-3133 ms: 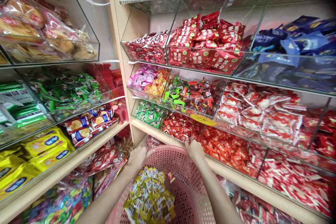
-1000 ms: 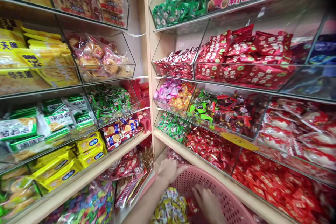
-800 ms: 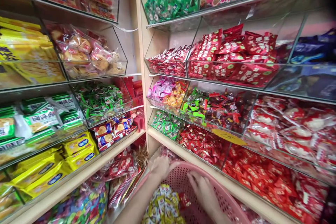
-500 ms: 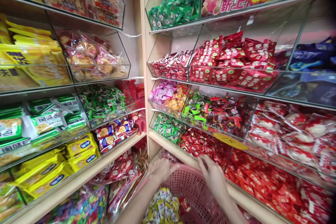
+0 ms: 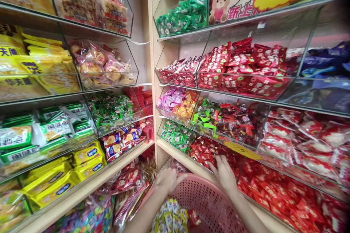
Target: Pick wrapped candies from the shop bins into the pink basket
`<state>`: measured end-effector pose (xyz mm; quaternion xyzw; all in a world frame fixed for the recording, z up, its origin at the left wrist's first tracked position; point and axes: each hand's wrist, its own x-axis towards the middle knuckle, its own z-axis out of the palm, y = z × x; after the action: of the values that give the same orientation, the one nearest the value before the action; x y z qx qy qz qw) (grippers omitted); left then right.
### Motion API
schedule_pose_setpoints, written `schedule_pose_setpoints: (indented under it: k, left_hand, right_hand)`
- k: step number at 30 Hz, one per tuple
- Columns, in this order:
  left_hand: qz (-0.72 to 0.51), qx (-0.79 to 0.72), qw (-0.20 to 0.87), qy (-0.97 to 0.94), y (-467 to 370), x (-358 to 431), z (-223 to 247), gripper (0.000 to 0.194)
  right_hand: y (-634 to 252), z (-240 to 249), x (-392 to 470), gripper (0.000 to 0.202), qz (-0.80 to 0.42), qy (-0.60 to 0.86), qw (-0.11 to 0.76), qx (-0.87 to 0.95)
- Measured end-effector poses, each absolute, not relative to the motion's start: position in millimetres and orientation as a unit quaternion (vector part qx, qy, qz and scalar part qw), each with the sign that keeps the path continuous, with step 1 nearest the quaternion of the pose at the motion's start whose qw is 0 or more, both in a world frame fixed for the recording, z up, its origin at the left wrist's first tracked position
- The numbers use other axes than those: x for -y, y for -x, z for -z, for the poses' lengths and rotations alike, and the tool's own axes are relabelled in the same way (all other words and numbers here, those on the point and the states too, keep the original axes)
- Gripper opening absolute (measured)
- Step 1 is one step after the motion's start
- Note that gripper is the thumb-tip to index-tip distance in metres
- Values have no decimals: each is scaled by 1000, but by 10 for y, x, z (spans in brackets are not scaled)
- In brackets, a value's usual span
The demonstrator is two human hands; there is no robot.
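My left hand point(image 5: 167, 181) is closed around the far rim of a pink perforated plastic basket point(image 5: 213, 198), thumb along the rim. Small yellow-and-white wrapped candies point(image 5: 171, 219) lie in the basket, with a red packet point(image 5: 193, 217) beside them. My right hand point(image 5: 224, 172) reaches past the basket's right rim to the lowest shelf. Its fingers are somewhat spread at the front of a bin of small red-wrapped candies point(image 5: 203, 149). No candy shows in its grasp, though the undersides of the fingers are hidden.
Green-wrapped candies point(image 5: 176, 135) fill the bin to the left, larger red packets point(image 5: 273, 189) the one to the right. A wooden shelf edge point(image 5: 180, 156) runs behind the basket. Clear dividers separate the bins. Bags of colourful candies point(image 5: 87, 211) sit low on the left.
My right hand has moved from the basket's rim up and forward to the red candies, its fingers spreading. My left hand stays on the rim. The view has shifted slightly.
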<state>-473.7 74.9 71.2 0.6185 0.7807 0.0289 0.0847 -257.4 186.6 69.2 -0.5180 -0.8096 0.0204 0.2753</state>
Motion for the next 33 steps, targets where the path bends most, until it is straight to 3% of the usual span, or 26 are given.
schedule_pose_setpoints:
  k: [5, 12, 27, 33]
  left_hand:
    - [-40, -783, 89, -614, 4712, -733, -767, 86]
    - [-43, -779, 85, -619, 4724, -721, -783, 82]
    - [-41, -776, 52, -628, 4744, -752, -677, 82]
    - [-55, -776, 44, -627, 4766, -739, -658, 82]
  right_hand:
    - [2571, -720, -1846, 28, -22, 515, 283, 809]
    - [2633, -907, -1756, 14, -61, 566, 218, 792]
    - [2664, -944, -1800, 31, -46, 590, 247, 768]
    - [2751, -930, -1872, 25, -25, 580, 238, 778]
